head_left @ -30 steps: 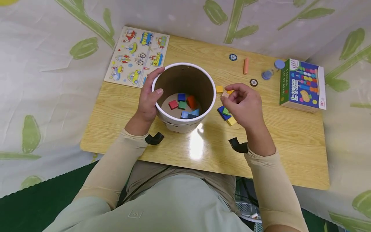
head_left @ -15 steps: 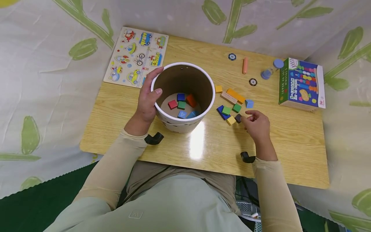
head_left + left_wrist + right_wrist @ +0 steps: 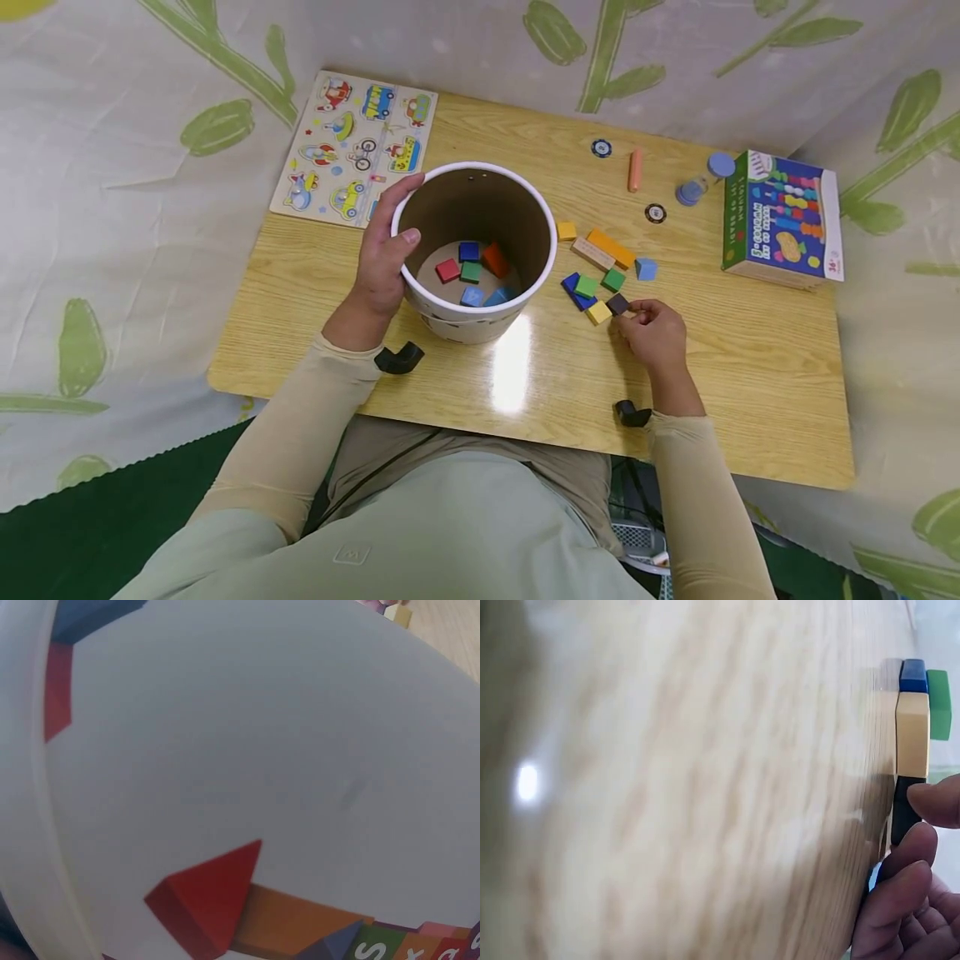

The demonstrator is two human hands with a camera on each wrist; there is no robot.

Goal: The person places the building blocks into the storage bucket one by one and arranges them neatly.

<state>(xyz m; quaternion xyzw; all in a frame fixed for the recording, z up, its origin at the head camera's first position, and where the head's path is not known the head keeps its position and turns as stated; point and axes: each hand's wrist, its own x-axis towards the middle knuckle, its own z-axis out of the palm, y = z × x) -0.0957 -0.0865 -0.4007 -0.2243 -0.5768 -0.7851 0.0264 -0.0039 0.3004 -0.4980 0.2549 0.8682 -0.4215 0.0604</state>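
Note:
My left hand grips the rim of a white-edged bucket, thumb inside and fingers outside. On the bucket's floor lie several coloured blocks, among them a red block and an orange block. The left wrist view is filled by the pale bucket wall with block pictures on it. My right hand pinches a black block between thumb and fingers at the table. That block sits against a yellow block, beside a dark blue block with a green block on it.
Behind these lie a wooden block, an orange bar and a light blue block. A picture puzzle board is at the back left. A toy box and a sand timer stand back right.
My right hand has left the wooden block, moved toward me and right, then closed in on the black block. A light blue block settled in the bucket. My left hand stays put.

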